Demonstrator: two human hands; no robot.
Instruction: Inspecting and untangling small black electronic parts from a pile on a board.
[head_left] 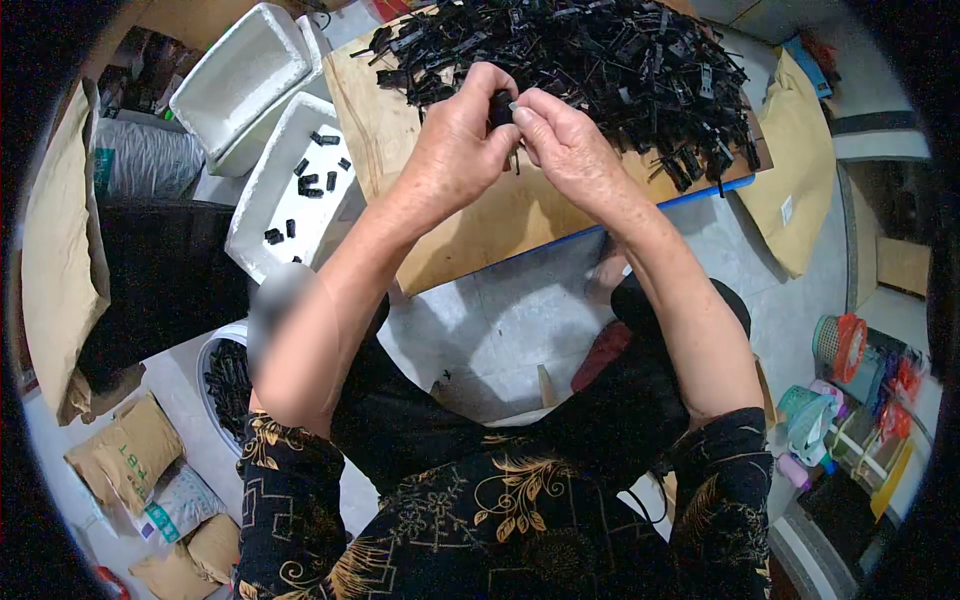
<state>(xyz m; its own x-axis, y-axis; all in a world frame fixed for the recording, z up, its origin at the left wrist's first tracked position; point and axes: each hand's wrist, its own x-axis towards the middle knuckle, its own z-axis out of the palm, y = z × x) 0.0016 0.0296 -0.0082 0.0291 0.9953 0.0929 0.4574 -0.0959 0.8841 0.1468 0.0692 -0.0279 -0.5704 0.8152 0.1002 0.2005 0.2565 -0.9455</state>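
L hand (462,135) + R hand (565,145) both pinching blk pc (501,109), nr blk pts pile (600,75).

Hands (462,132) (574,148) close together, fingers (490,74) curled.

Head view: I look through the left one of two fisheye cameras worn side by side on the person's head.
Facing: steeply down and forward, from the patterned shirt (520,520) at the lower edge to the desk (560,222) at the top.
Nearness: shirt close to my lens; left hand (455,135) and right hand (575,150) farther out, above centre; tiled floor (470,340) beyond the lap.
Breadth: wide, taking in the white foam box (275,175) leftward and kraft sack (800,180) rightward.
Rim: curved, black corners.
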